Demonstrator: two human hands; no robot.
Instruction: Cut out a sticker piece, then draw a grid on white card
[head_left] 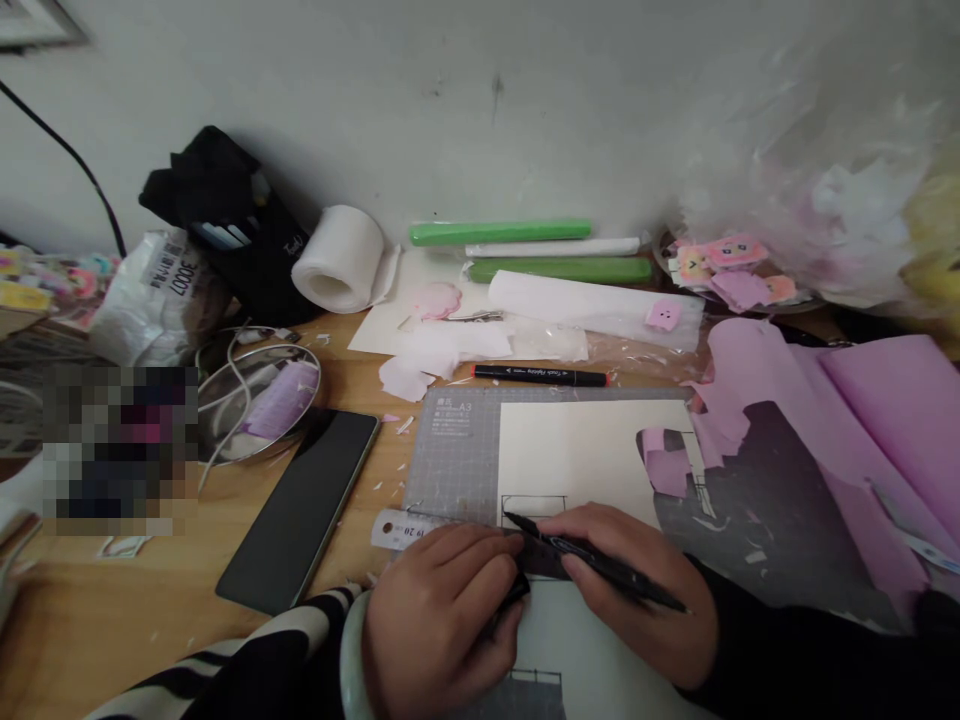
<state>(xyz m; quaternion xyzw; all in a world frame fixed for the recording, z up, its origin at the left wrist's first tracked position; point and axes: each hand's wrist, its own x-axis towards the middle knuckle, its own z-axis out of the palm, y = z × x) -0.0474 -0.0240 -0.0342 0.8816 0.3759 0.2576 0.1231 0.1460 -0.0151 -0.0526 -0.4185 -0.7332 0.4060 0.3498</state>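
Observation:
My right hand (637, 590) grips a black marker pen (615, 575), its tip touching cream paper (577, 440) beside a drawn rectangle with black outlines. My left hand (450, 610) is closed, fingers curled together, and presses on a metal ruler (405, 530) lying across the paper. Most of the ruler is hidden under that hand. Something small and black (514, 595) shows between the left fingers; I cannot make out what it is. Beneath the paper lies a grey cutting mat (454, 450). A cut-out opening is visible in the paper near its right edge.
A capped marker (540, 375) lies behind the mat. Pink sheets (900, 400) and a craft knife (915, 530) are at the right. A phone (300, 515) and metal bowl (262, 400) sit left. A paper roll (337, 260) and green packages (559, 270) stand along the wall.

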